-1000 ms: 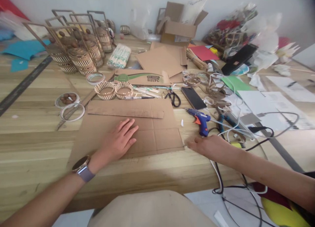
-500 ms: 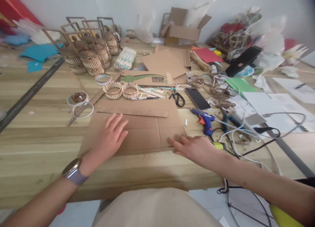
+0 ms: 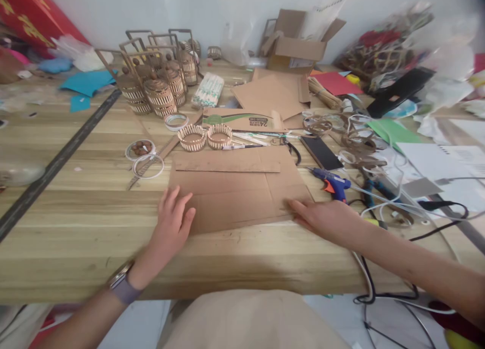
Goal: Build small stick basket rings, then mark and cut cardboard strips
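Observation:
A flat brown cardboard sheet (image 3: 235,202) lies on the wooden table in front of me, with a narrow cardboard strip (image 3: 227,166) across its far part. At the sheet's left edge is my left hand (image 3: 175,222), its fingers spread and holding nothing. My right hand (image 3: 322,217) is at the right near corner of the sheet, fingers together and pointing left, with the thumb side low against the cardboard. Whether it pinches the corner is hard to see. Two small round slatted rings (image 3: 192,138) stand just beyond the sheet.
Right of the sheet lie a blue glue gun (image 3: 331,183), a black phone (image 3: 322,153) and tangled cables. Slatted lanterns (image 3: 161,94) stand at the back left. White tape rings (image 3: 148,166) lie left, and an open carton (image 3: 297,48) is at the back.
The view has shifted, so things on the table appear farther right. My left hand has moved from over the cardboard to its left edge. The sheet has turned slightly; my right hand remains at its corner.

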`<state>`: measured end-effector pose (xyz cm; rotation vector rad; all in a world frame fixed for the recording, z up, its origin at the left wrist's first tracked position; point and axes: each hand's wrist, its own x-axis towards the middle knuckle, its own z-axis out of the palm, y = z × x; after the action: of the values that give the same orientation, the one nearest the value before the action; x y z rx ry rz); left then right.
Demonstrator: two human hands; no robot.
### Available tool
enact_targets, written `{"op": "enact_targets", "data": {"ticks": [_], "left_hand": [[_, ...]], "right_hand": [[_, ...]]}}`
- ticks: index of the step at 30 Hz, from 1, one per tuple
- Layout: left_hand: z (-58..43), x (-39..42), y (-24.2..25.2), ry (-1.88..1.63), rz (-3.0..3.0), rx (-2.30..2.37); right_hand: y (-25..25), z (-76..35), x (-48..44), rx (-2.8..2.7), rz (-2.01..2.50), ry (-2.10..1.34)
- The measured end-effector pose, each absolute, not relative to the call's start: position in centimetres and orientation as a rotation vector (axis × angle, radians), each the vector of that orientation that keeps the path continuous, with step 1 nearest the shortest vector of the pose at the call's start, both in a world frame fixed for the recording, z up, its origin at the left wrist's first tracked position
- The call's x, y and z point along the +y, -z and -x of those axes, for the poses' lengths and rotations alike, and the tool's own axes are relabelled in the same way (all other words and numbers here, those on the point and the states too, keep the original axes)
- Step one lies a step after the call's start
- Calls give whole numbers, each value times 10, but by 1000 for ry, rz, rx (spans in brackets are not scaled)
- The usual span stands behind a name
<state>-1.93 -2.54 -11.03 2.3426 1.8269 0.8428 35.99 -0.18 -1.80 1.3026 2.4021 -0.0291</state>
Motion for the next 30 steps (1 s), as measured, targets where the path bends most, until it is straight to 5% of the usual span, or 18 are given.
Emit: {"op": "enact_targets", "data": {"ticks": [12, 30], "left_hand": [[-7, 1, 80, -553, -2614, 1652], [-26, 17, 91, -288, -2760, 1407]], "right_hand": [[12, -243, 9, 2487, -817, 189], [1, -232, 20, 2374, -786, 266]]}}
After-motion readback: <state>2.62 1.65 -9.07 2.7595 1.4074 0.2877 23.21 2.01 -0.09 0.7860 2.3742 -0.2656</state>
